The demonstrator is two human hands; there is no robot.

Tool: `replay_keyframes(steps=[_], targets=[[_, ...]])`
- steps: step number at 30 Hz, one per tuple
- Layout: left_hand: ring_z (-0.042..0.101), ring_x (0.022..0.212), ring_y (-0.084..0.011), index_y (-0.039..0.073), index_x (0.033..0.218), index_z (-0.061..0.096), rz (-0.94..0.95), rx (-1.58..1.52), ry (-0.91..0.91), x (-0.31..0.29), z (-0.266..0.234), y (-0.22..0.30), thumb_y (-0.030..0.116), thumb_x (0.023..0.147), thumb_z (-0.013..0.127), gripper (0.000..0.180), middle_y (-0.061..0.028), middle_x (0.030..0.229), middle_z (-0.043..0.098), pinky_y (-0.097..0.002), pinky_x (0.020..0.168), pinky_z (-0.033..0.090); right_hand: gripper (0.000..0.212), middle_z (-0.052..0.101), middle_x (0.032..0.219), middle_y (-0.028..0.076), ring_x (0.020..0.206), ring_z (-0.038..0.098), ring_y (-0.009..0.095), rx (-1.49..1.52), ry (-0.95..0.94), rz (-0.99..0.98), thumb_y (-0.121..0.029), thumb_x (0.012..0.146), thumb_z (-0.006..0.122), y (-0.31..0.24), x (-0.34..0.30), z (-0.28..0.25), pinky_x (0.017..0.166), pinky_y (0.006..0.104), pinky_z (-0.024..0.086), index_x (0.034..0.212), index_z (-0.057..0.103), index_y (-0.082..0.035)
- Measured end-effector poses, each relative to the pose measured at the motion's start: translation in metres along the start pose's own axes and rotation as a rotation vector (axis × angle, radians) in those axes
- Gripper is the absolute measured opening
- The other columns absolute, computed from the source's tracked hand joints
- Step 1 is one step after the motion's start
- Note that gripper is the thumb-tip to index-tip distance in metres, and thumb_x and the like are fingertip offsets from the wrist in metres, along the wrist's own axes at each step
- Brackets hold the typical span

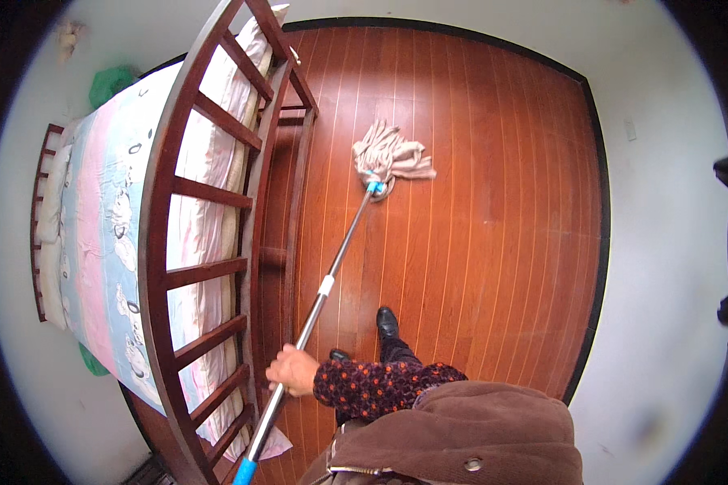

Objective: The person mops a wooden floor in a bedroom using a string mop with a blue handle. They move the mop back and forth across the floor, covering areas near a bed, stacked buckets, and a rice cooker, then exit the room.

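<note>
And there it was, the floor (501, 202), reddish-brown boards with pale seams fanning from twelve o'clock down towards six! Up at twelve, a touch towards one, the mop head (392, 158) lay right on the boards, beige strands splayed out towards two! Down at six stood a black shoe (387, 322), with a second shoe (340, 354) partly showing nearer seven! Over at nine, the dark wooden bed (154, 242) stood on those boards, carrying a pink, blue and white patterned quilt (109, 218)
</note>
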State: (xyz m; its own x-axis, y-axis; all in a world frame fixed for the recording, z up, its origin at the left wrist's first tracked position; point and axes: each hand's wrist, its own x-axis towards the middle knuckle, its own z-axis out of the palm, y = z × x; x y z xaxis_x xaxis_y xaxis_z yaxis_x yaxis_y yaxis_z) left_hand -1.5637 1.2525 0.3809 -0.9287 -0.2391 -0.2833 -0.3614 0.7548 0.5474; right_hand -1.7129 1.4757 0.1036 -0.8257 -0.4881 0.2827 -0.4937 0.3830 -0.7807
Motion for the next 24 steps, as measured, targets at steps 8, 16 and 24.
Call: replay_keyframes(steps=[8, 16, 24], targets=[[0.04, 0.044, -0.0107, 0.006, 0.077, 0.055, -0.04, -0.353, 0.203, 0.034, 0.055, 0.026, 0.028, 0.097, 0.039, 0.034, -0.0019, 0.055, 0.047, -0.0232, 0.045, 0.031, 0.014, 0.057, 0.065, 0.001, 0.066, 0.06, 0.021, -0.136, 0.061, -0.084, -0.021, 0.072, 0.067, 0.071, 0.014, -0.039, 0.068, 0.0347, 0.039, 0.074, 0.054, -0.015], [0.048, 0.048, -0.0121, -0.003, 0.1, 0.06, 0.235, -0.4, -0.109, 0.131, 0.267, 0.047, 0.031, 0.095, 0.052, 0.035, -0.0044, 0.067, 0.055, -0.0251, 0.044, 0.04, 0.008, 0.065, 0.07, 0.003, 0.073, 0.064, 0.025, -0.578, 0.023, 0.315, -0.018, 0.068, 0.071, 0.258, -0.044, -0.139, 0.072, 0.0387, 0.049, 0.076, 0.07, -0.019], [0.06, 0.068, -0.0164, -0.004, 0.097, 0.066, 0.868, -0.085, -0.022, 0.13, 0.283, 0.182, 0.014, 0.083, 0.058, 0.024, -0.0111, 0.082, 0.067, -0.0297, 0.062, 0.048, 0.022, 0.062, 0.068, 0.007, 0.075, 0.061, 0.027, -0.56, 0.816, 0.383, -0.03, 0.075, 0.07, 0.309, -0.127, -0.228, 0.077, 0.0405, 0.046, 0.068, 0.062, -0.011]])
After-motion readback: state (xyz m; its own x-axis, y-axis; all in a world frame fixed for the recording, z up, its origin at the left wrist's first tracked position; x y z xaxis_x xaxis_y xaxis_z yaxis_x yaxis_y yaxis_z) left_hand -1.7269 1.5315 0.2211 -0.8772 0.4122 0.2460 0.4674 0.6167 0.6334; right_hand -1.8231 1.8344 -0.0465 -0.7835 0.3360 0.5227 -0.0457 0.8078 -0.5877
